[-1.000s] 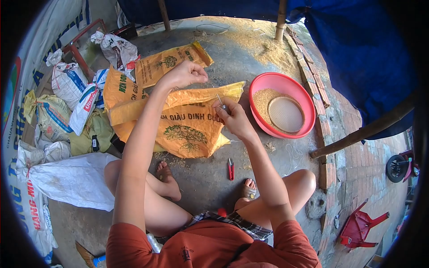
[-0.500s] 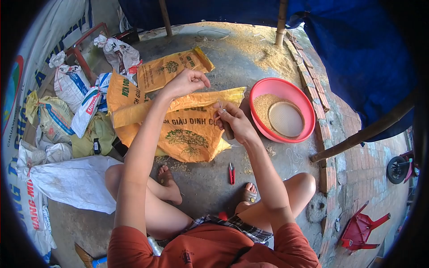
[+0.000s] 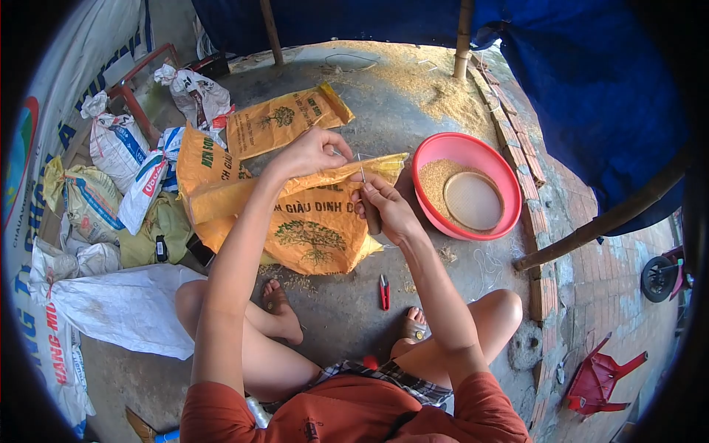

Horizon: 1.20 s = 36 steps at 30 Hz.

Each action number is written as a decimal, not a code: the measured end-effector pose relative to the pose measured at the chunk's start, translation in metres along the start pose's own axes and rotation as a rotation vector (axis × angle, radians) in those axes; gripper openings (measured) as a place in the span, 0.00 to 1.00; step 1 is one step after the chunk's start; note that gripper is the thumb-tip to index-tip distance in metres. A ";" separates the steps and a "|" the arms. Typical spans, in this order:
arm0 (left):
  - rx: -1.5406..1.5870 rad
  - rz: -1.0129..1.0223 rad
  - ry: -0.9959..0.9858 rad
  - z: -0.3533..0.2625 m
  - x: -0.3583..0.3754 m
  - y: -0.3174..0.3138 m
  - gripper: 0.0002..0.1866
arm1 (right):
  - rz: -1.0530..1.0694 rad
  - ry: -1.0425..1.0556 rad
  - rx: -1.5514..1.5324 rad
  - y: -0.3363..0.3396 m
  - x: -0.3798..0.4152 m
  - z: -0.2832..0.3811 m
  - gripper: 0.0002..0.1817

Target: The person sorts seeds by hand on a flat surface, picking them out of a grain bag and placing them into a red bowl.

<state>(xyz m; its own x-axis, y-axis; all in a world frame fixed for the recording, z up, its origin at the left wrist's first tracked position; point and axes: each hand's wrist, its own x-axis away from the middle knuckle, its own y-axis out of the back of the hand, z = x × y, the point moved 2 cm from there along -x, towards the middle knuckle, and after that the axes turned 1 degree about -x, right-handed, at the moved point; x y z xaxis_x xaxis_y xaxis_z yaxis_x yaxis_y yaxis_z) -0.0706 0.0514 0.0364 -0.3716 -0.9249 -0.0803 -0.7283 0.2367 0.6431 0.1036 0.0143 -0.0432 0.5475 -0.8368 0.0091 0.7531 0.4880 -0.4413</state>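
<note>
My right hand (image 3: 386, 210) is closed around the brown handle of an awl (image 3: 374, 218). Its thin metal shaft points up at the folded top edge of an orange printed sack (image 3: 310, 229). Just left of that shaft, my left hand (image 3: 314, 153) is pinched at the same edge. A fine pale strand shows near its fingertips, but what they grip is too small to make out. The sack lies across the floor in front of me, with a tree and dark lettering on it. Red snips (image 3: 384, 293) lie on the floor between my feet.
A pink basin (image 3: 509, 177) with grain and a round sieve (image 3: 473, 201) stands at the right. Another orange sack (image 3: 288, 118) lies behind. Several filled bags (image 3: 118, 140) crowd the left. A bamboo pole (image 3: 605, 221), brick edging (image 3: 545, 288) and red stool (image 3: 602, 376) are at the right.
My left hand has come down and slightly right, onto the sack's top edge beside the awl. My right hand keeps hold of the awl and has barely moved.
</note>
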 end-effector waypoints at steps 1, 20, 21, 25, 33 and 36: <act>0.001 0.001 0.001 0.002 -0.001 -0.001 0.06 | -0.001 -0.002 0.004 0.000 0.001 0.000 0.12; 0.114 -0.111 -0.084 0.001 -0.001 -0.003 0.11 | 0.035 -0.048 -0.181 -0.002 0.003 0.009 0.14; 0.018 -0.114 -0.136 -0.004 0.001 -0.004 0.13 | 0.033 -0.051 -0.182 -0.002 0.004 0.008 0.14; -0.217 -0.151 -0.023 -0.010 0.002 -0.009 0.18 | -0.073 0.009 -0.127 -0.006 0.003 0.007 0.17; -0.306 -0.349 0.008 -0.009 0.002 -0.023 0.15 | -0.137 0.020 -0.071 -0.016 0.009 0.016 0.19; -0.307 -0.413 0.018 -0.006 0.000 -0.026 0.14 | -0.135 -0.016 -0.130 -0.018 0.010 0.020 0.19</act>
<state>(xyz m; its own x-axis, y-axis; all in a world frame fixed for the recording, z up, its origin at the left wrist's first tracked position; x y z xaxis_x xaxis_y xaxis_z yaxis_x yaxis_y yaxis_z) -0.0484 0.0437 0.0240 -0.0765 -0.9284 -0.3635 -0.6084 -0.2454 0.7547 0.1030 0.0021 -0.0175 0.4507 -0.8881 0.0899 0.7674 0.3340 -0.5473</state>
